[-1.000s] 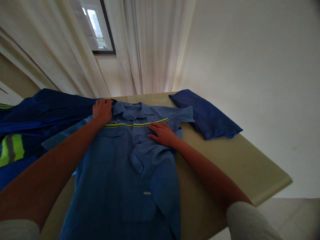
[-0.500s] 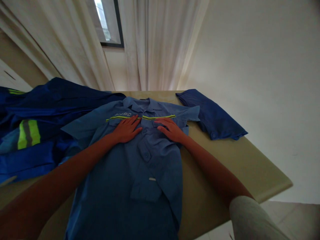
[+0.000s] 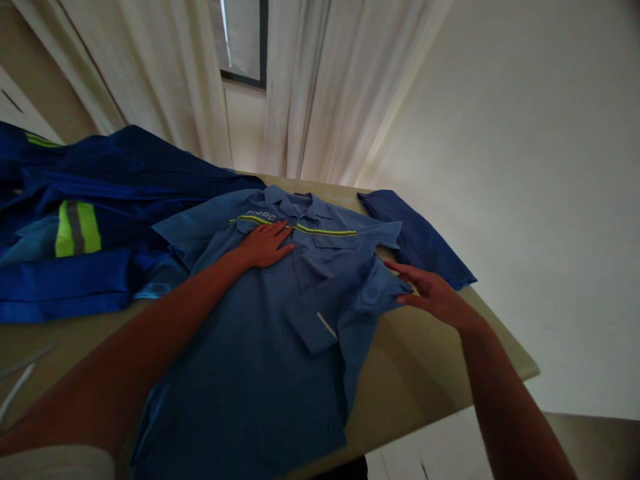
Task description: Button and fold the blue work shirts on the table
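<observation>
Resting palm down, fingers spread, a left hand (image 3: 265, 243) lies on the chest of a blue work shirt (image 3: 225, 373) spread face up on a bench (image 3: 410, 373), its grip open and holding nothing. The right hand (image 3: 435, 293) reaches the shirt's edge, fingers and thumb parted around a buttoned flap (image 3: 373, 292); whether that grip is closed on the cloth cannot be told. The shirt lies with its collar (image 3: 297, 205) toward pale curtains (image 3: 190, 87), a yellow-and-dark stripe (image 3: 325, 232) crossing the chest below small lettering. A folded navy garment (image 3: 415, 237) lies at the far right, just beyond a short sleeve. To the left, a heap of darker blue clothing (image 3: 100, 173) with a yellow-and-gray band (image 3: 77, 229) sits against the shirt's other sleeve.
</observation>
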Demonstrator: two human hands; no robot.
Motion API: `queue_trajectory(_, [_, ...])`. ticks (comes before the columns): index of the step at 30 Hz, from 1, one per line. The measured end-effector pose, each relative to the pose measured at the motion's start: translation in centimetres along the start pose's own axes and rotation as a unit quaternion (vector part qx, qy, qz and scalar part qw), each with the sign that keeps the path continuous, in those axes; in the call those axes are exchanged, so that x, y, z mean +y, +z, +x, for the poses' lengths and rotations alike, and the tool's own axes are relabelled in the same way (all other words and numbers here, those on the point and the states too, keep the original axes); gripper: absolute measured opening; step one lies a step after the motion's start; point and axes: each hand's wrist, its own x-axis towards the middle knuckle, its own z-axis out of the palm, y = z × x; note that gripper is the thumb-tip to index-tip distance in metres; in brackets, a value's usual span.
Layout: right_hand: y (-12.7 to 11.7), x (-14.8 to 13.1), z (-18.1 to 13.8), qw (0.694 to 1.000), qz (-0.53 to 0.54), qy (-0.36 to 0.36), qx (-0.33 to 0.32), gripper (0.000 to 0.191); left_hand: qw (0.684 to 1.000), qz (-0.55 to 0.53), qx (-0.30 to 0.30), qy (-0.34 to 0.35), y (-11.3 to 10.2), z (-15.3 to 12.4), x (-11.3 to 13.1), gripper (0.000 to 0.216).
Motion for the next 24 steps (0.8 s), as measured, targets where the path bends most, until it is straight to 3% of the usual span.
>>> queue_trajectory(2, [-1.6, 2.0, -4.3, 0.997, 0.016, 0.07, 0.011, 0.076, 1.0, -0.012, 0.009, 0.0, 0.0, 0.0, 0.0, 0.074])
queue_trajectory(4, [-2.4, 4.1, -8.0, 0.992, -0.018, 0.121, 0.002, 0.057, 1.0, -0.023, 0.016, 0.003, 0.0, -0.1, 0.1, 0.073])
queue_trajectory(6, [-2.6, 5.7, -10.6, 0.987, -0.068, 0.143, 0.018, 0.049, 0.999, -0.03, 0.023, 0.008, 0.0, -0.1, 0.1, 0.072])
queue_trajectory(8, [-2.2, 6.3, -12.0, 0.981, -0.111, 0.14, 0.08, 0.053, 0.999, -0.033, 0.034, 0.011, 0.1, -0.1, 0.1, 0.07])
queue_trajectory(10, [-1.3, 5.6, -12.1, 0.97, -0.135, 0.127, 0.157, 0.052, 0.998, -0.033, 0.046, 0.013, 0.2, -0.2, 0.1, 0.068])
queue_trajectory(12, [0.3, 3.9, -10.9, 0.967, -0.135, 0.105, 0.186, 0.047, 0.997, -0.033, 0.061, 0.019, 0.3, -0.2, 0.0, 0.065])
queue_trajectory(16, [4.3, 0.3, -7.2, 0.984, -0.15, 0.055, 0.074, 0.055, 0.993, -0.053, 0.089, 0.061, 0.1, -0.5, 0.0, 0.054])
queue_trajectory(19, [5.7, -0.8, -5.5, 0.978, -0.199, 0.065, 0.02, 0.063, 0.991, -0.058, 0.091, 0.081, -0.1, -0.6, 0.0, 0.051])
queue_trajectory(21, [5.5, -0.9, -5.5, 0.974, -0.211, 0.073, 0.026, 0.053, 0.991, -0.057, 0.088, 0.089, -0.1, -0.6, -0.1, 0.052])
queue_trajectory(24, [4.0, -1.0, -7.1, 0.979, -0.189, 0.059, 0.046, 0.023, 0.989, -0.056, 0.092, 0.101, 0.1, -0.6, -0.2, 0.052])
